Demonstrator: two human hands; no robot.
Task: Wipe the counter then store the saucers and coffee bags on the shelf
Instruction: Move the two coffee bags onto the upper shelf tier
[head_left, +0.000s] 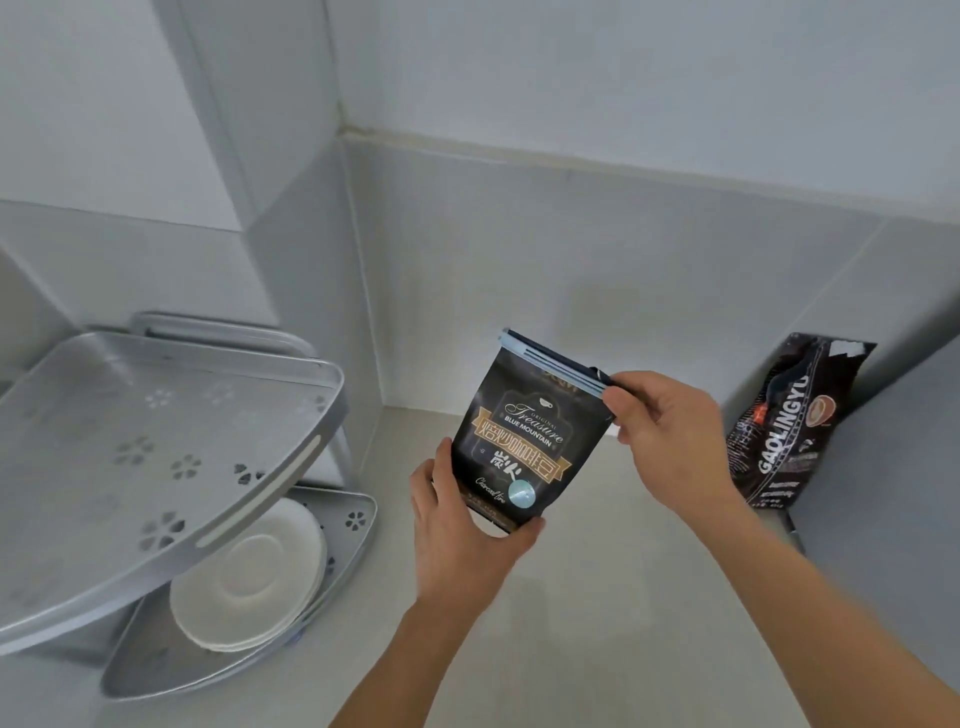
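I hold a black Blue Mountain coffee bag (524, 441) upright above the counter (597, 623), near the corner. A pale blue clip closes its top. My left hand (457, 530) grips its bottom edge and my right hand (660, 421) grips its top right corner at the clip. A second black coffee bag (789, 421) leans against the wall at the right. A stack of white saucers (249, 577) lies on the lower tier of the grey corner shelf (218, 670). The upper tier (130, 441) holds nothing.
White tiled walls meet in a corner behind the bag. A grey vertical surface (883, 519) stands at the right, just beside the second bag. The shelf fills the left side of the counter.
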